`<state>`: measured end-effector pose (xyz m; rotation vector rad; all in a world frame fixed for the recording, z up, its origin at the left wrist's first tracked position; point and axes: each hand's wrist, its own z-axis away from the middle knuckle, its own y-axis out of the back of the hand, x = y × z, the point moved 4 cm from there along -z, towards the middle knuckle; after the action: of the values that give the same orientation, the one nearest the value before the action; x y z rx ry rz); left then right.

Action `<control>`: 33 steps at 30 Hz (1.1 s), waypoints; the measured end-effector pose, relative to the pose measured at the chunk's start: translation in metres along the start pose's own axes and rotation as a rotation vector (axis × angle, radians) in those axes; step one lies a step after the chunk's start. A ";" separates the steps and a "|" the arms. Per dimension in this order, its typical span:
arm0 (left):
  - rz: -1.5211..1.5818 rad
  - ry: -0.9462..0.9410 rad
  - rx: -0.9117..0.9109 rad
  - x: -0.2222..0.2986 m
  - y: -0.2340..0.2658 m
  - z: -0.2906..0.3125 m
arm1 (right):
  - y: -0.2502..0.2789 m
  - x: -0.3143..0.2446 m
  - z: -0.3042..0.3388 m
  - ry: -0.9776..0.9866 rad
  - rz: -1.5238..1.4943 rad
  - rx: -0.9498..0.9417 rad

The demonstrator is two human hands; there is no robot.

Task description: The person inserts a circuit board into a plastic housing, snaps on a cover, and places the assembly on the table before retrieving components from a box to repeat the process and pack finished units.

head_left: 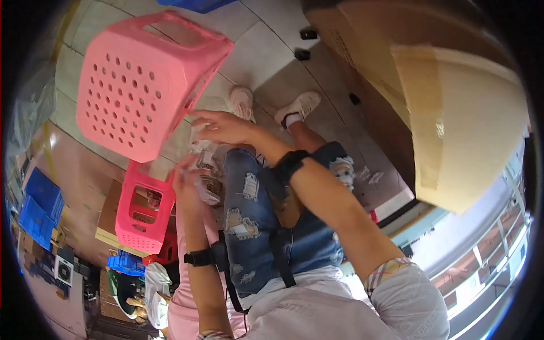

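Note:
A light pink plastic stool point(122, 68) with rows of round holes in its seat stands at the upper left. My right hand point(222, 127) is beside the stool's near right edge, fingers stretched out toward it; I cannot tell whether they touch. Lower and to the left, my left hand point(188, 173) is smeared by motion, so its fingers do not show clearly. Clear plastic bags point(209, 190) with small contents I cannot make out lie close to both hands, by my left knee. Black straps circle both my forearms.
A brighter pink stool point(144, 212) stands behind the left hand. A large cardboard box point(462, 122) fills the right side. Blue crates point(42, 207) sit at the far left. Small black objects point(303, 55) lie on the tiled floor. Another person's pink clothing point(184, 283) shows at lower left.

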<state>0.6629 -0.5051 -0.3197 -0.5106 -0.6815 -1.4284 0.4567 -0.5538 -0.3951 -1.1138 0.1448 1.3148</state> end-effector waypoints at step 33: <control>-1.380 -0.436 -0.483 -0.294 -0.227 -0.317 | 0.521 0.527 0.347 -0.610 0.758 1.045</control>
<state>0.4725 -0.5337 -0.7683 -0.7870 -1.1285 -2.8664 0.0347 -0.0227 -0.8532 0.2961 0.7462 1.8267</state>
